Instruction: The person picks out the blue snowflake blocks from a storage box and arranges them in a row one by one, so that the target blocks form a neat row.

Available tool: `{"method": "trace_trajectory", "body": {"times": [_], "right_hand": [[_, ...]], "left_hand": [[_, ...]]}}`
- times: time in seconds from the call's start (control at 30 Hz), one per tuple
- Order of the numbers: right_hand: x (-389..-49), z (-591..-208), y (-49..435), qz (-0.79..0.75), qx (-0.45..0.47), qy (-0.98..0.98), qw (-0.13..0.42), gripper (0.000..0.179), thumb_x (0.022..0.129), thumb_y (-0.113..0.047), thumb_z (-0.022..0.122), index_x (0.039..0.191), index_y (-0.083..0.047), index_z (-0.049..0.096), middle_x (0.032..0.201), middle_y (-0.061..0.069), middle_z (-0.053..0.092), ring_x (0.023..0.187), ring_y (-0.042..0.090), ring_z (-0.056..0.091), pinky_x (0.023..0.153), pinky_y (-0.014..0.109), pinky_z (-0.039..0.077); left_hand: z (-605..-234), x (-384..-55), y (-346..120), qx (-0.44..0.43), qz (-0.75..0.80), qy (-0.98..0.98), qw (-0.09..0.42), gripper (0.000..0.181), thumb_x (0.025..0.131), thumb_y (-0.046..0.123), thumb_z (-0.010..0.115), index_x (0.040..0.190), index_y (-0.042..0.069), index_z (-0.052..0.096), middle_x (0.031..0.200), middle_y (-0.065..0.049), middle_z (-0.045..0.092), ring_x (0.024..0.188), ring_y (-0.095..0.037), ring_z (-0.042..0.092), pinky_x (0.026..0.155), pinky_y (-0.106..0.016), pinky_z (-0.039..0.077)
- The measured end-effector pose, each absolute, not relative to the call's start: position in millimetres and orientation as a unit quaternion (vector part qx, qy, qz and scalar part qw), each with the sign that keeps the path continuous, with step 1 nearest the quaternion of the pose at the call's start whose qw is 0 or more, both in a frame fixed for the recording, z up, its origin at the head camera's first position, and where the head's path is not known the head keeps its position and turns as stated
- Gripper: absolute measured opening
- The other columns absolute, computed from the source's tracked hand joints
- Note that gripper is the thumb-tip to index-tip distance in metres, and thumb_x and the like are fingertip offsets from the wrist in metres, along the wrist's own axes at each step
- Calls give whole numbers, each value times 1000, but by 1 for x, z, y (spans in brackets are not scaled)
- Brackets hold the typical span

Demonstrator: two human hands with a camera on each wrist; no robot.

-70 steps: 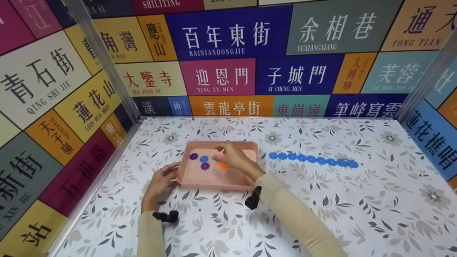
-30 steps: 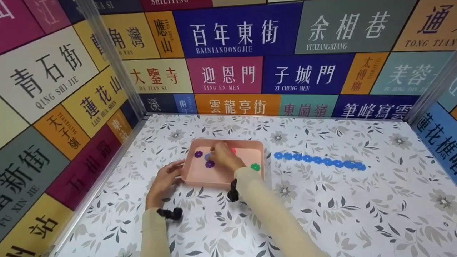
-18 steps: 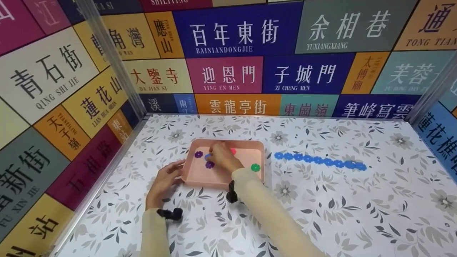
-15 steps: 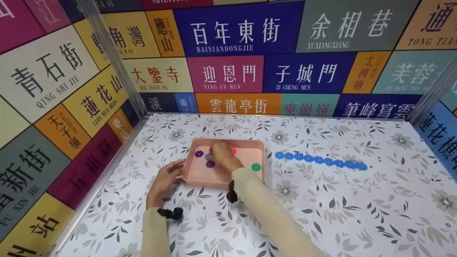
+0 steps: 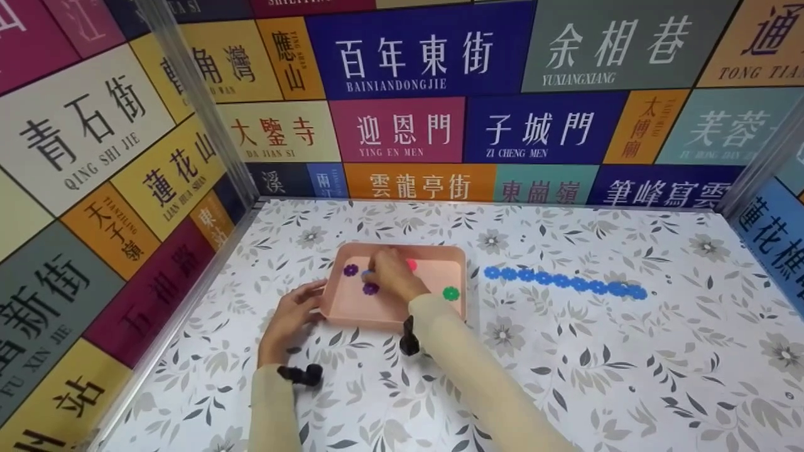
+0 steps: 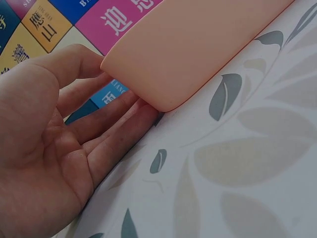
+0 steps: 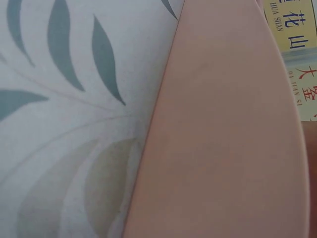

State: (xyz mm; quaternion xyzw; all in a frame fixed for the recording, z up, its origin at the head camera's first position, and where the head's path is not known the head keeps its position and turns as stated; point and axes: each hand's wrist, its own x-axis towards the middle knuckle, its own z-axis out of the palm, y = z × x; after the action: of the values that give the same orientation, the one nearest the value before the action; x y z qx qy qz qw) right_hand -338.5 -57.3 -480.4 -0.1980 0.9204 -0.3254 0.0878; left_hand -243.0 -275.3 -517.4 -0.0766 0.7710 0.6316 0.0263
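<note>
A shallow pink tray (image 5: 352, 309) stands on the table, its outer wall (image 6: 183, 54) filling part of the left wrist view. My left hand (image 5: 290, 320) touches the tray's left side with loosely bent fingers, index at the rim. My right hand (image 5: 394, 274) reaches down into the tray with bent fingers, right at a partly covered blue flower-shaped piece (image 5: 366, 274); I cannot tell if it is pinched. Around it lie two purple flower-shaped pieces (image 5: 370, 289), a pink one (image 5: 412, 265) and a green one (image 5: 451, 293). The right wrist view shows mostly tray wall (image 7: 223, 124).
A row of blue flower-shaped pieces (image 5: 562, 280) stretches over the table to the right of the tray. The table (image 5: 597, 364) has a leaf-and-flower cover. Behind and at the left stand walls of coloured panels (image 5: 414, 56) with lettering.
My right hand came down and left within the tray to the blue piece, uncovering the green one, then stayed there. My left hand kept its place at the tray's side.
</note>
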Motion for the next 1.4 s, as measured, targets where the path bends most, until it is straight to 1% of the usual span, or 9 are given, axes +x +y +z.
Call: {"method": "trace_trajectory", "body": {"times": [0.17,0.37,0.57,0.67,0.73,0.9,1.1,1.2,1.4], "right_hand": [[-339,-481,-57,-338,-190,917,95,20,90,-20,75,103,-5,74,95,7,71,82,17,64,74,28,54],[-341,-484,-57,-347,-183,914,103,24,89,-22,76,106,-5,73,97,7,71,83,16,65,75,27,55],[-343,-486,-55,-337,-195,917,91,29,87,-24,79,107,-4,74,102,8,70,90,18,64,80,29,55],[-343,-487,-54,-335,-197,918,85,28,86,-23,79,106,-3,75,101,9,70,89,17,63,79,28,54],[-342,-487,-54,-344,-193,915,91,26,86,-22,79,104,-4,75,99,8,71,85,16,64,75,26,54],[-342,-488,-53,-348,-194,913,92,22,85,-20,79,100,-4,76,92,7,74,80,15,66,70,24,53],[-341,-488,-53,-347,-189,913,98,23,84,-19,80,100,-4,75,91,6,72,78,14,65,70,24,54],[-341,-488,-52,-350,-188,912,103,21,83,-18,79,100,-6,74,91,4,71,78,14,65,69,24,54],[-340,-487,-48,-367,-185,905,116,18,87,-20,77,100,-10,72,90,1,70,80,16,66,71,27,55]], "left_hand": [[-517,-243,-276,-83,627,774,28,45,96,17,63,141,11,57,144,-15,58,114,-21,66,90,-32,58],[-517,-243,-275,-92,627,772,33,44,97,17,61,140,14,58,144,-14,58,114,-22,66,94,-34,57],[-517,-242,-276,-80,630,772,29,44,97,17,60,141,12,57,142,-16,59,111,-21,67,92,-34,57],[-518,-243,-276,-81,633,769,30,44,97,18,61,141,12,57,142,-15,59,112,-22,66,92,-34,57],[-519,-243,-275,-84,634,768,29,44,97,19,62,141,13,57,141,-15,59,110,-20,66,90,-32,57],[-520,-242,-274,-74,660,747,26,43,97,12,60,140,10,57,140,-17,60,107,-21,67,85,-31,57],[-519,-242,-274,-79,649,756,26,42,96,13,60,138,12,59,140,-14,61,106,-19,67,86,-32,58],[-519,-242,-274,-79,648,757,28,42,97,13,59,139,12,59,140,-14,61,108,-21,67,87,-33,58],[-517,-242,-276,-88,647,757,34,43,97,14,59,140,13,58,142,-13,60,111,-21,66,89,-32,57]]}}
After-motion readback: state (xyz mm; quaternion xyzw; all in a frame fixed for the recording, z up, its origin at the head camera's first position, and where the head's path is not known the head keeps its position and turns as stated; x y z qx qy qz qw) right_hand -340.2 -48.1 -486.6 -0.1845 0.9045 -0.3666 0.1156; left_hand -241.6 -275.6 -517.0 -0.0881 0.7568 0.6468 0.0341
